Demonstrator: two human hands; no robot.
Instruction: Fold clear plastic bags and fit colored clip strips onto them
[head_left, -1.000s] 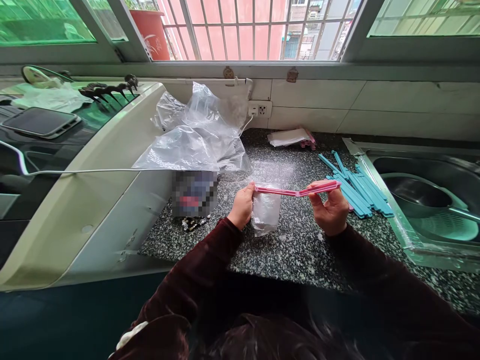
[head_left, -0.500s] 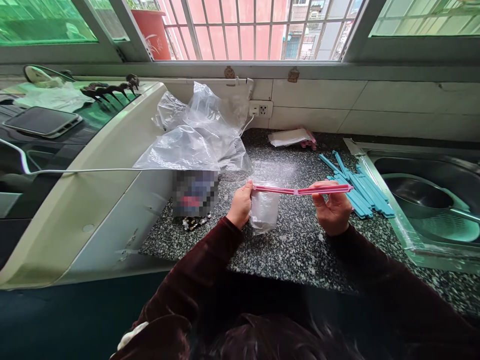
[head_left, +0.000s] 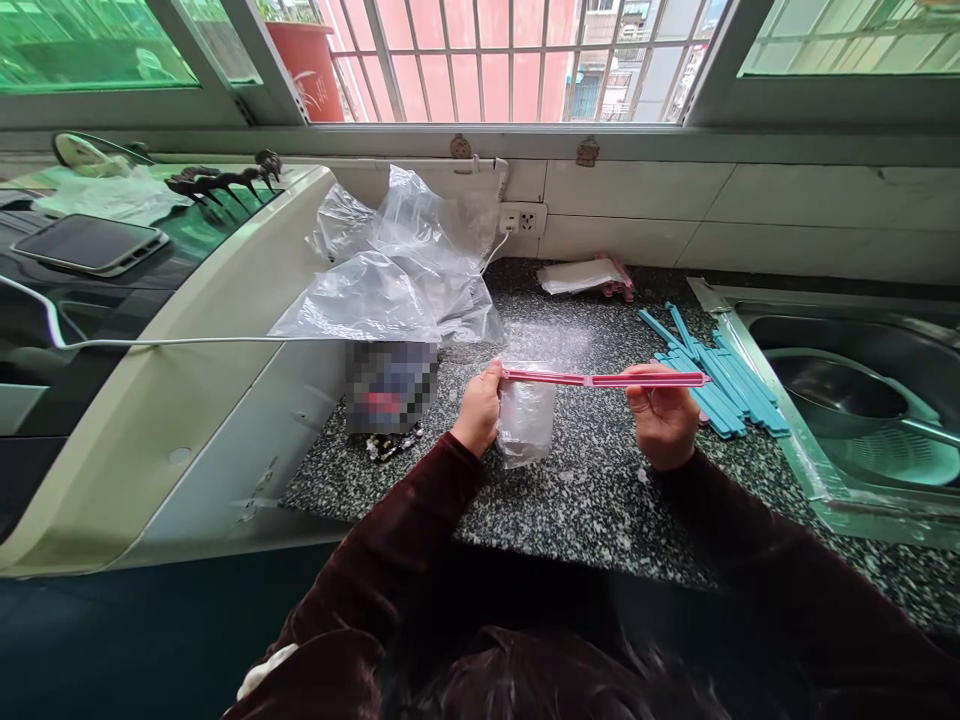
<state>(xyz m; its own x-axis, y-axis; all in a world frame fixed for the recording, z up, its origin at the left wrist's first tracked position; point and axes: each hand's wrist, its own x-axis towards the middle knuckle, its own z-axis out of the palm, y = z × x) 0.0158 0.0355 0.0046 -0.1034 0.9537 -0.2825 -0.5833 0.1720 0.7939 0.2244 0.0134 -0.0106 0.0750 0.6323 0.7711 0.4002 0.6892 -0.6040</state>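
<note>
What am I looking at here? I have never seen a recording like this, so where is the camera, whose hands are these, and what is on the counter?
No machine here: a person works with bare hands, and the one camera sits on their head, looking forward and down. The left hand and right hand each grip one end of a long pink sealing clip, held level above a speckled stone counter. A small clear plastic bag hangs from the clip's left part. To the right lies a pile of teal clips beside a metal sink with a teal colander in it. Behind are crumpled clear bags, a flat packet stack and a wall socket. Left is a white appliance.
</note>
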